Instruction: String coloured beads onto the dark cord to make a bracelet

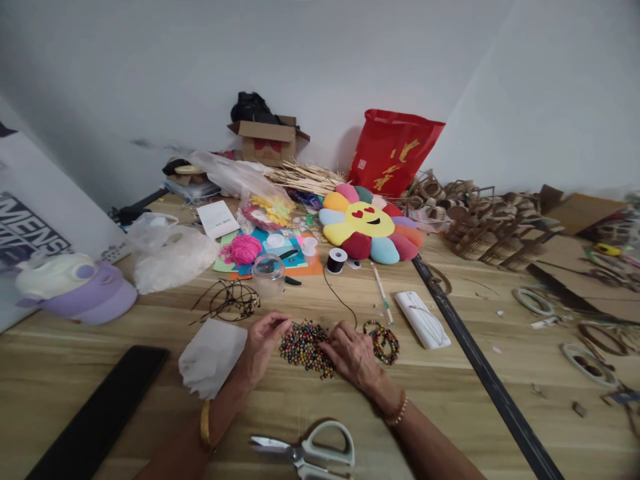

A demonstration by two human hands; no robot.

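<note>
A pile of small multicoloured beads (306, 347) lies on the wooden table between my hands. My left hand (263, 343) is at the pile's left edge, thumb and fingertips pinched together; whatever they hold is too small to make out. My right hand (354, 355) rests on the right side of the pile with its fingers curled in among the beads, so its fingertips are partly hidden. Just beyond it lies a coiled string of beads (385, 343). From the spool of black cord (337, 261), a loose strand runs down toward my right hand.
Scissors (320, 450) lie in front, blades to the left. Crumpled white paper (213, 357) and a black slab (100, 413) are at left. Behind stand a clear jar (269, 277), pink yarn (245, 250) and a flower cushion (370, 223). A white case (423, 320) lies right.
</note>
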